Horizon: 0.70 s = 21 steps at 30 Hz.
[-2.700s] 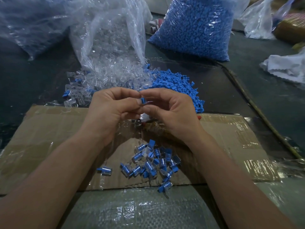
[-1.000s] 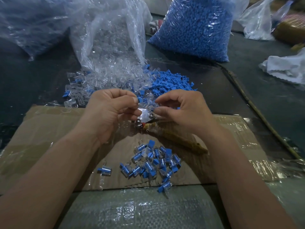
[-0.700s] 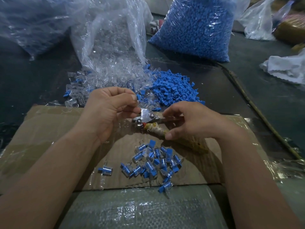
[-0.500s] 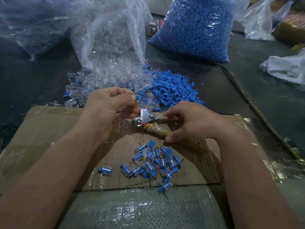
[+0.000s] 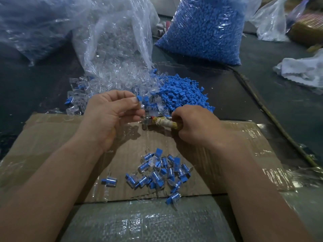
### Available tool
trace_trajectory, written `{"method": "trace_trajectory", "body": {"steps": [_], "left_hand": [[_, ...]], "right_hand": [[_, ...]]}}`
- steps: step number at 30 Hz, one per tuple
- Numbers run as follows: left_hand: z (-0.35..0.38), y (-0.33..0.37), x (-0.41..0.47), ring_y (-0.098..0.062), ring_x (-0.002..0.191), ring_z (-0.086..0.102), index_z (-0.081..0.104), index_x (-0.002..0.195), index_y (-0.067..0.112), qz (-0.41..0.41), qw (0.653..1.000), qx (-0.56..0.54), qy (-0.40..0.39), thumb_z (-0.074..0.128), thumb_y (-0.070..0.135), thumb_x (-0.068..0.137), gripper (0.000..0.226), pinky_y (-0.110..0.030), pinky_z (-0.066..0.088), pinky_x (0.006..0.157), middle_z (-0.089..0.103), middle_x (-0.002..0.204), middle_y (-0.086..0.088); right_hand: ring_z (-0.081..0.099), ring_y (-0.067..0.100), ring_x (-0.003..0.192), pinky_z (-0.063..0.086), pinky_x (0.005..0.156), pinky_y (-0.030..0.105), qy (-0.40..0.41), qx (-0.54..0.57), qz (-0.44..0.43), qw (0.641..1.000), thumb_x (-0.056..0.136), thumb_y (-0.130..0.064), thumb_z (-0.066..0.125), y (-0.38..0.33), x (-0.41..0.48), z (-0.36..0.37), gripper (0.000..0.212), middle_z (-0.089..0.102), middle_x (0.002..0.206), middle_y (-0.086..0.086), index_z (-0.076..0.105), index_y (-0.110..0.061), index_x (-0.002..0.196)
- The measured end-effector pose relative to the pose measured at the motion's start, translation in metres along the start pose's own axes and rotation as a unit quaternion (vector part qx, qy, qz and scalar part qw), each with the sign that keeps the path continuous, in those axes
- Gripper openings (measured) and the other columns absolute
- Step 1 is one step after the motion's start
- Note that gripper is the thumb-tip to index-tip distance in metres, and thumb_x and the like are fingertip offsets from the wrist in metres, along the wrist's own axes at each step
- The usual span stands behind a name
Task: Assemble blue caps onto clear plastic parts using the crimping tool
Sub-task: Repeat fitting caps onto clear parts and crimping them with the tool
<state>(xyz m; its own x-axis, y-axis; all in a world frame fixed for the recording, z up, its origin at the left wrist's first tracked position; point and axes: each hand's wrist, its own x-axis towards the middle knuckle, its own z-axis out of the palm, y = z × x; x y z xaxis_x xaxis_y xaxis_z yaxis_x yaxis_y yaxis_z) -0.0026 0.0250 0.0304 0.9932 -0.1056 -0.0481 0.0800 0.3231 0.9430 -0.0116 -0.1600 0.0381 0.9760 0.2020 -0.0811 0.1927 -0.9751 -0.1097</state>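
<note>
While pinching a blue cap [image 5: 139, 98] on a clear part [image 5: 142, 107] betw. thumb & forefinger of left hand [image 5: 111, 117], just left of centre, grips wrapped handle of crimping tool [image 5: 161, 122] w/ right hand [image 5: 194, 126], fingers curled round it. Holds tool head just under the pinched piece; contact unclear. Below centre, on taped cardboard [image 5: 52, 137]: pile of assembled pieces [image 5: 162, 170]. Above hands, on dark counter [image 5: 279, 105]: loose cap heap [image 5: 183, 91] & clear parts heap [image 5: 113, 79] spilling from clear bag [image 5: 113, 32]. Upper right: full blue bag [image 5: 204, 27]; white cloth [image 5: 304, 70] at right edge.
</note>
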Motion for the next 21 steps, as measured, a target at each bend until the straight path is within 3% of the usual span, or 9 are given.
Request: {"method": "trace_trajectory", "body": {"steps": [5, 8, 11, 15, 21], "left_hand": [[-0.002, 0.002, 0.000, -0.011, 0.054, 0.065, 0.057, 0.074, 0.006, 0.014, 1.000, 0.003, -0.001, 0.061, 0.008, 0.064, 0.011, -0.016, 0.050, 0.048, 0.065, 0.055, 0.000], [-0.002, 0.002, 0.000, -0.010, 0.055, 0.065, 0.056, 0.075, 0.007, 0.029, 0.999, 0.002, 0.013, 0.058, 0.001, 0.074, 0.006, -0.017, 0.052, 0.051, 0.066, 0.056, 0.001], [0.000, 0.001, -0.002, -0.008, 0.057, 0.064, 0.056, 0.076, 0.007, 0.048, 0.999, 0.016, 0.020, 0.055, -0.001, 0.078, 0.009, -0.016, 0.053, 0.053, 0.066, 0.057, 0.003], [0.002, -0.001, -0.003, -0.008, 0.060, 0.065, 0.057, 0.077, 0.009, 0.075, 0.996, 0.042, 0.024, 0.056, 0.000, 0.078, 0.009, -0.017, 0.053, 0.054, 0.066, 0.061, 0.004], [0.003, -0.003, -0.003, -0.007, 0.062, 0.065, 0.057, 0.077, 0.013, 0.113, 0.991, 0.054, 0.043, 0.056, -0.001, 0.081, 0.015, -0.017, 0.052, 0.055, 0.067, 0.063, 0.006]], "right_hand": [[0.045, 0.015, 0.082, 0.039, 0.065, 0.031, 0.015, 0.024, -0.001, 1.000, 0.081, -0.022, 0.055, 0.005, 0.001, 0.002, 0.015, 0.046, 0.090, -0.003, 0.056, -0.021, 0.096], [0.042, 0.012, 0.076, 0.032, 0.057, 0.025, 0.079, 0.052, 0.007, 0.995, 0.082, -0.021, 0.057, 0.008, 0.000, 0.001, 0.013, 0.044, 0.086, -0.005, 0.056, -0.020, 0.095], [0.037, 0.008, 0.071, 0.026, 0.060, 0.025, 0.137, 0.110, 0.007, 0.984, 0.084, -0.020, 0.058, 0.006, -0.002, -0.002, 0.012, 0.039, 0.081, -0.010, 0.048, -0.023, 0.090], [0.035, -0.003, 0.066, 0.022, 0.056, 0.013, 0.130, 0.158, -0.007, 0.979, 0.089, -0.026, 0.053, -0.005, -0.004, -0.001, 0.017, 0.034, 0.075, -0.017, 0.036, -0.027, 0.092], [0.041, 0.004, 0.070, 0.029, 0.058, 0.018, 0.094, 0.167, -0.032, 0.981, 0.091, -0.031, 0.048, -0.013, -0.007, 0.001, 0.013, 0.046, 0.087, -0.008, 0.039, -0.025, 0.099]]}}
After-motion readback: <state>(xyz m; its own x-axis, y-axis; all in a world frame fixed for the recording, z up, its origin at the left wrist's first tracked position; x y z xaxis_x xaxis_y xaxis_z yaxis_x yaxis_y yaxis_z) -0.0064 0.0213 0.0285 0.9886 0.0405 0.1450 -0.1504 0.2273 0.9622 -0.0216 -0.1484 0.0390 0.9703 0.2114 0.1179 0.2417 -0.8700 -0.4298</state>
